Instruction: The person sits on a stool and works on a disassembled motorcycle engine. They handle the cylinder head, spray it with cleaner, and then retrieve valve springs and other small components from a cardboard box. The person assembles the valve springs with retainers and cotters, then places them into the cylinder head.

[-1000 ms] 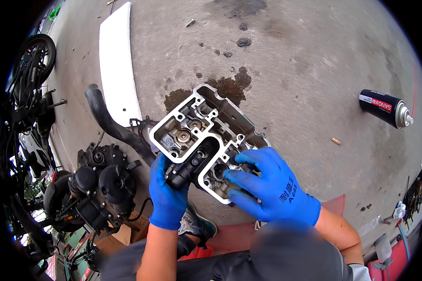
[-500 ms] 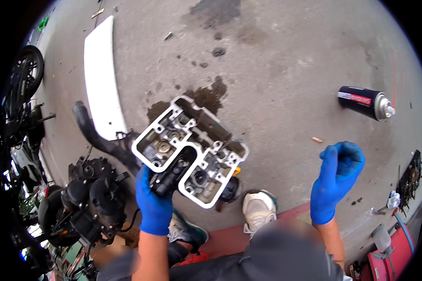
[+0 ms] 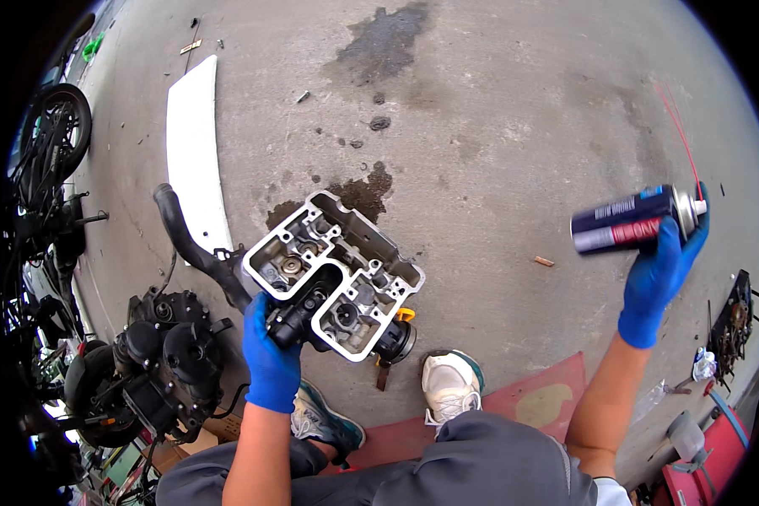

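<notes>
Holding the metal part (image 3: 346, 253) by its black pipe (image 3: 292, 327) in the left hand (image 3: 270, 358), left of the can (image 3: 620, 225): could tip it with a loose hold. Gripping the can in the right hand (image 3: 659, 274): could bend its red straw (image 3: 690, 152) by bumping.

The engine casting (image 3: 364, 251) is metal, the can (image 3: 617, 221) glossy, the floor (image 3: 497, 160) rough.
</notes>
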`<action>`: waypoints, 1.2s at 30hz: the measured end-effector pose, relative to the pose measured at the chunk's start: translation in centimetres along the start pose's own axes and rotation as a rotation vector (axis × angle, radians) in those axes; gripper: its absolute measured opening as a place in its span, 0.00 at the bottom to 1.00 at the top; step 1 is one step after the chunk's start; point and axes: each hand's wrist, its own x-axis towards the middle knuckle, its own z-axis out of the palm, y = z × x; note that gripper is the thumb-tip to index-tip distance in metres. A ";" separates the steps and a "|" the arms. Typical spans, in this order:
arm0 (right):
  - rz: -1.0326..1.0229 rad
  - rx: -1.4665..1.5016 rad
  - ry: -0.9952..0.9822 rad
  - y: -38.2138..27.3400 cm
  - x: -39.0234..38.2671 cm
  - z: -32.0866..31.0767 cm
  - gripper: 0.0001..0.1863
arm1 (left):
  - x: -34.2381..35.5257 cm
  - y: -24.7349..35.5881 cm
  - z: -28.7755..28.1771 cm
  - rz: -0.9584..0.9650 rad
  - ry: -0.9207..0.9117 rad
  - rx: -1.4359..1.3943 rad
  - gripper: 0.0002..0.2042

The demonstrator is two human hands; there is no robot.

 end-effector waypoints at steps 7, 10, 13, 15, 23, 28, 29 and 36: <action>0.106 -0.020 -0.822 -5.3 -7.3 1.8 0.36 | 0.0 0.0 -0.4 0.036 0.031 0.032 0.20; -0.053 -0.116 -1.106 -6.8 -8.7 4.4 0.31 | -0.3 0.2 0.2 0.012 0.021 0.048 0.20; -0.188 -0.104 -1.157 -6.3 -10.2 5.6 0.29 | -0.5 0.5 0.8 -0.009 0.028 0.101 0.20; -0.273 -0.132 -1.160 -6.4 -11.2 5.7 0.28 | -0.6 0.9 1.2 -0.025 0.062 0.139 0.20; -0.428 -0.243 -1.060 -6.9 -12.3 5.6 0.27 | -0.9 1.1 2.7 0.050 -0.041 0.099 0.20; -0.449 -0.301 -1.091 -7.3 -11.5 5.2 0.27 | -1.7 1.4 3.9 0.017 -0.040 0.162 0.21; -0.434 -0.305 -1.086 -7.4 -11.4 5.2 0.27 | -1.8 1.4 4.2 0.011 -0.026 0.164 0.21; -0.368 -0.325 -1.073 -8.0 -11.4 5.7 0.28 | -0.9 1.3 3.8 0.041 0.010 0.203 0.21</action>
